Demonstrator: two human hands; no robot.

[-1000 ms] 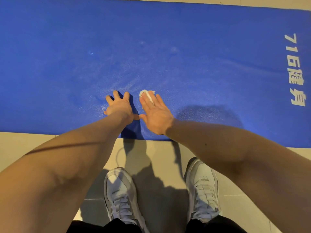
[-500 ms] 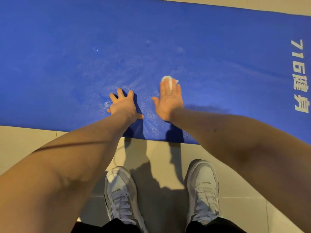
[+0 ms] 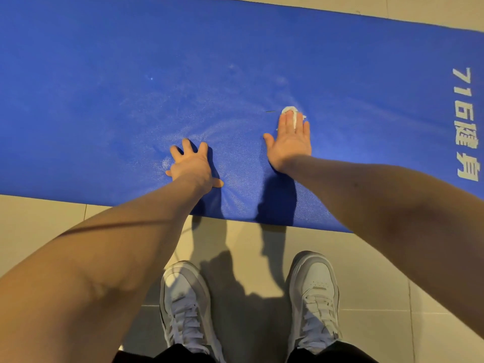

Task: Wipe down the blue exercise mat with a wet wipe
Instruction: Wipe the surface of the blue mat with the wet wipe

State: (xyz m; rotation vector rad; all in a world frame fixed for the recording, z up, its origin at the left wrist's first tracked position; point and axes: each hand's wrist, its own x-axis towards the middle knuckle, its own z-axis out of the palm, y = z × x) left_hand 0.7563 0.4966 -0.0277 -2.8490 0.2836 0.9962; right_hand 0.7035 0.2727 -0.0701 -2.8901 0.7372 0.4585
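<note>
Blue exercise mat is spread across the tiled floor, and the white wet wipe sits bunched on it under my right hand. That grip is flat, fingers extended and close together, pinning the wipe down at the fingertips rather than curling round it. Off to its left, my left hand is planted on the mat with fingers splayed, holding nothing. Pale smeary streaks show on the mat just beyond both hands. White lettering runs along the mat well to the right of the right hand. Behind my wrists, my white sneakers stand on the floor just off the mat's near edge.
</note>
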